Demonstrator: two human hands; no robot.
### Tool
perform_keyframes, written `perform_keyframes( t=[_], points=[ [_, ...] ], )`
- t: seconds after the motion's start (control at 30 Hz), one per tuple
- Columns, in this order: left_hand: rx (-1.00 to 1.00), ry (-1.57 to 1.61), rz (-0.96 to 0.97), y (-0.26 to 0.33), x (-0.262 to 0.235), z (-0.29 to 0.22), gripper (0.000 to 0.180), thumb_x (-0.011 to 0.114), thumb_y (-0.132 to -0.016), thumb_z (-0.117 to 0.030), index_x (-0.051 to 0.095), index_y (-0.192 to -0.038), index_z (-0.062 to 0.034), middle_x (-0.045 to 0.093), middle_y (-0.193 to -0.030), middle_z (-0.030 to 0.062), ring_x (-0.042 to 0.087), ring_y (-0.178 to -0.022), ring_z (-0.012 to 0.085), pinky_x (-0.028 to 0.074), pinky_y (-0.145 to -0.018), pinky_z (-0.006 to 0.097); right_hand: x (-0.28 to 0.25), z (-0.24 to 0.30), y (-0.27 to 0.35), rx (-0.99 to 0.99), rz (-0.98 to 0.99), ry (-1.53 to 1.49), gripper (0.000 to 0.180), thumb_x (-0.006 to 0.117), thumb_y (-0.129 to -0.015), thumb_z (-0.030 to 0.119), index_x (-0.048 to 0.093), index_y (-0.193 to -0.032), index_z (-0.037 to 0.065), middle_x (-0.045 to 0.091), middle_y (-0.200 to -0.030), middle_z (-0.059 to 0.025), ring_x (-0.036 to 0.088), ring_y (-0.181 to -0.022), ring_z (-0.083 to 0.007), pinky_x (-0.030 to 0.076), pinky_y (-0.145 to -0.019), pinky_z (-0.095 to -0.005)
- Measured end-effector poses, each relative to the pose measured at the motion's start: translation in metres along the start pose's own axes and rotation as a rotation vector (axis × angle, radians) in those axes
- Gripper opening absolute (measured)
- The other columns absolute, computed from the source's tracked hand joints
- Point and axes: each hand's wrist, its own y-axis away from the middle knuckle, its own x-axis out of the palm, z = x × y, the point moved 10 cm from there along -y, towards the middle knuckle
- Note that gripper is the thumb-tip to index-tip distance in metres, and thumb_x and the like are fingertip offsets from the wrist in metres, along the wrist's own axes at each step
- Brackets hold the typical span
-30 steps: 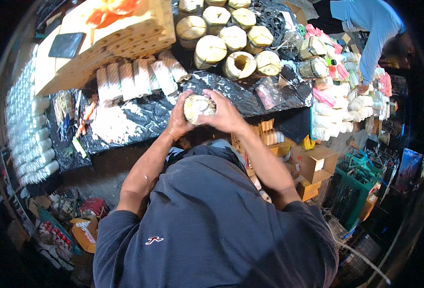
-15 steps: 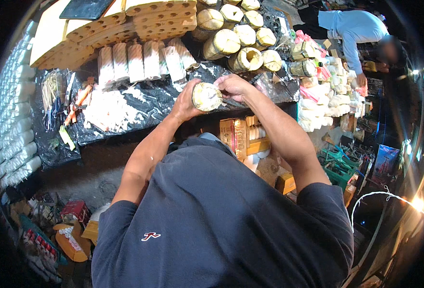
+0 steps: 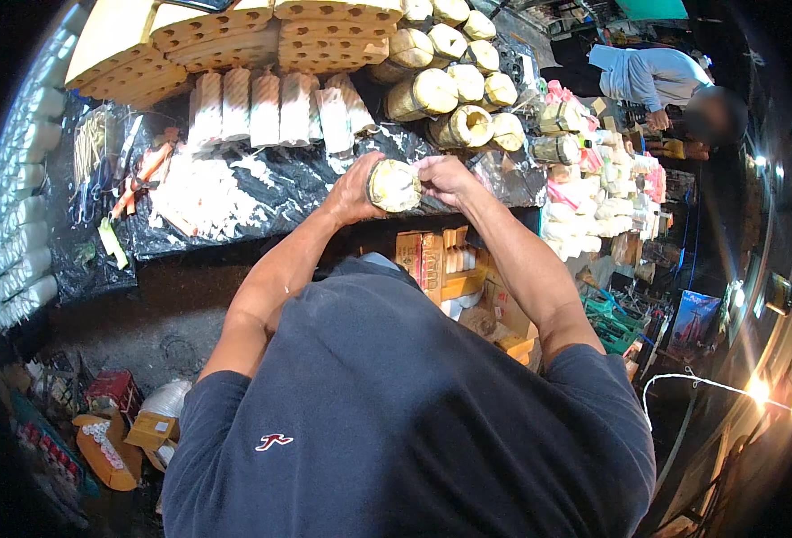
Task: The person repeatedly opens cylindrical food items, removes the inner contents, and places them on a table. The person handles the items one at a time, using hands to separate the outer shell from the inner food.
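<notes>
1. The left hand [image 3: 355, 191] has its fingers clamped around a pale-yellow, dark-banded cylindrical bundle [image 3: 397, 186] by the black plastic-covered tabletop's [image 3: 288, 193] near edge.
2. The right hand [image 3: 448, 179] bunches its fingers at the bundle's right side; their grip is unclear.

From close above, the head fisheye faces down over shirt [image 3: 387, 403] and table [image 3: 77, 269].

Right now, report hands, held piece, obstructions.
Left hand gripping pale cylinder. Right hand at its right edge, contact unclear. Striped rolls beyond, not blocking.
</notes>
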Motion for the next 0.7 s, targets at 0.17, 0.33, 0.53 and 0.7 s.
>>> perform_keyframes(
  t=[0.17, 0.33, 0.53, 0.7],
  points=[
    [0.005, -0.012, 0.006, 0.004, 0.001, 0.004, 0.116, 0.102, -0.056, -0.024, 0.043, -0.154, -0.0058, 0.054, -0.153, 0.0207, 0.051, -0.146, 0.0386, 0.044, -0.122, 0.044, 0.01, -0.006, -0.009, -0.148, -0.049, 0.228, 0.021, 0.053, -0.091, -0.006, 0.073, -0.091, 0.002, 0.069, -0.079, -0.0081, 0.062, -0.062, -0.0171, 0.051, -0.055, -0.0362],
    [0.081, -0.005, -0.002, 0.003, 0.002, 0.0, 0.123, 0.103, -0.052, -0.022, 0.041, -0.156, -0.0055, 0.053, -0.154, 0.0205, 0.05, -0.146, 0.04, 0.042, -0.123, 0.045, -0.005, 0.004, -0.008, -0.319, -0.224, 0.468, 0.015, 0.053, -0.096, 0.001, 0.068, -0.092, 0.0, 0.068, -0.082, -0.0081, 0.058, -0.073, -0.0155, 0.051, -0.065, -0.0379],
    [0.048, -0.041, 0.026, 0.006, 0.003, 0.003, 0.125, 0.103, -0.052, -0.02, 0.038, -0.157, -0.0061, 0.051, -0.157, 0.0184, 0.048, -0.148, 0.0398, 0.041, -0.124, 0.047, 0.022, 0.053, 0.047, -0.566, -0.235, 0.948, 0.021, 0.057, -0.107, 0.016, 0.062, -0.101, -0.004, 0.07, -0.088, -0.0259, 0.069, -0.082, -0.0396, 0.053, -0.079, -0.0488],
    [0.034, -0.012, 0.045, 0.009, 0.006, 0.007, 0.115, 0.1, -0.059, -0.021, 0.041, -0.156, -0.0064, 0.052, -0.156, 0.0182, 0.049, -0.147, 0.039, 0.04, -0.124, 0.046, 0.069, 0.058, 0.094, -0.743, -0.316, 1.111, 0.024, 0.07, -0.083, 0.006, 0.058, -0.101, -0.005, 0.069, -0.089, -0.0299, 0.071, -0.086, -0.0478, 0.055, -0.081, -0.0561]
  ],
)
